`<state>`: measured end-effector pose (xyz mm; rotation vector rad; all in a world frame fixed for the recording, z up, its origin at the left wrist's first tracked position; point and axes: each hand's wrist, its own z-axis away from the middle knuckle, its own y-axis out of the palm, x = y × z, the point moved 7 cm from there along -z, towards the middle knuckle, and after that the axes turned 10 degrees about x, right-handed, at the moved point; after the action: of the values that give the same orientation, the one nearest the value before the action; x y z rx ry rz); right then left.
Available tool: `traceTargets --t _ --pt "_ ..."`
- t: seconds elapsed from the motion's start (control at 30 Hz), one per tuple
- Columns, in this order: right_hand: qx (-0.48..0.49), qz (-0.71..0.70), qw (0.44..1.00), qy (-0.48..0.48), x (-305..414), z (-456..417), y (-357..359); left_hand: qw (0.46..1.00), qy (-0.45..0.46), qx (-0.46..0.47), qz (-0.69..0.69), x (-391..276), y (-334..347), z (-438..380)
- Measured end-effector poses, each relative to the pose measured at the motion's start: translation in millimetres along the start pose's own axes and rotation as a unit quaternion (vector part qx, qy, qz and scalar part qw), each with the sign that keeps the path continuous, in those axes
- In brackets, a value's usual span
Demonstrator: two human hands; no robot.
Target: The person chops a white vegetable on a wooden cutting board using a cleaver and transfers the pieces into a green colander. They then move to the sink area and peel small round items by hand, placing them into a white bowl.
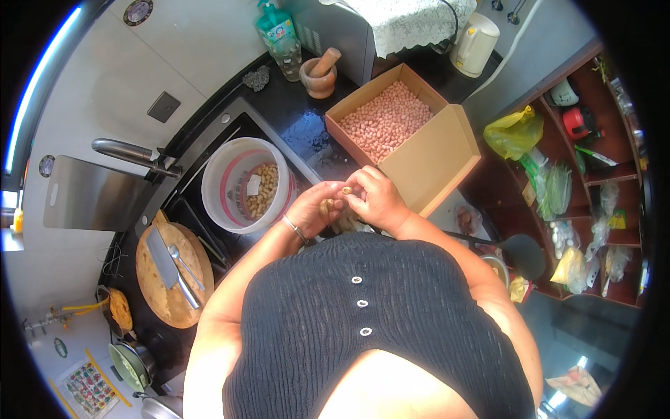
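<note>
My left hand (312, 209), with a bangle at its wrist, holds peanuts in the shell (327, 205) in its curled fingers. Its thumb and fingertips meet those of my right hand (381, 203) at a peanut shell (346, 190), which appears split. To the left, a white plastic bucket (220, 201) stands in the sink with unshelled peanuts (264, 191) and a piece of paper inside. Just beyond my hands, an open cardboard box (350, 139) holds many shelled pink peanuts (390, 118). Pale shells (353, 224) show partly below my hands, mostly hidden by my body.
A round wooden chopping board (152, 293) bears a cleaver (162, 256) and a spoon (183, 264). The faucet (131, 152) reaches over the sink. Behind stand a mortar with pestle (319, 78), a soap bottle (276, 31) and an electric kettle (475, 47). Shelves (565, 173) hold bags at right.
</note>
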<state>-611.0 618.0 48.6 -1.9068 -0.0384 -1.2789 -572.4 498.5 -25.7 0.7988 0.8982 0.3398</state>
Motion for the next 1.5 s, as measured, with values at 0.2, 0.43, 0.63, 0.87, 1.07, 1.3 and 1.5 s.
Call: traceTargets --t 0.2,0.43,0.63,0.87,1.07,1.3,1.5 --pt "0.015 -0.207 0.978 0.027 -14.4 -3.2 11.7 0.998 0.004 0.057 0.000 0.6 8.9 -3.0" --pt "0.028 -0.310 0.949 0.051 -27.6 -1.7 6.3 0.998 0.000 0.064 0.025 2.5 16.1 -6.4" --pt "0.036 -0.429 0.901 0.053 -26.3 -5.0 4.9 0.995 -0.006 0.094 0.028 -4.3 31.2 -13.1" --pt "0.002 -0.333 0.942 0.040 -46.1 -7.4 -7.7 0.989 0.083 0.047 -0.113 -25.6 45.1 -16.5" --pt "-0.004 -0.225 0.974 0.003 -33.7 -15.9 -28.4 0.974 0.083 0.037 -0.206 -32.2 41.3 -26.5" --pt "-0.038 -0.158 0.986 -0.021 -38.7 -23.4 -47.6 0.963 0.126 -0.003 -0.237 -39.0 39.9 -47.4" --pt "-0.067 -0.060 0.994 -0.059 -40.6 -27.4 -62.8 0.990 0.058 -0.036 -0.124 -38.7 37.7 -68.2"
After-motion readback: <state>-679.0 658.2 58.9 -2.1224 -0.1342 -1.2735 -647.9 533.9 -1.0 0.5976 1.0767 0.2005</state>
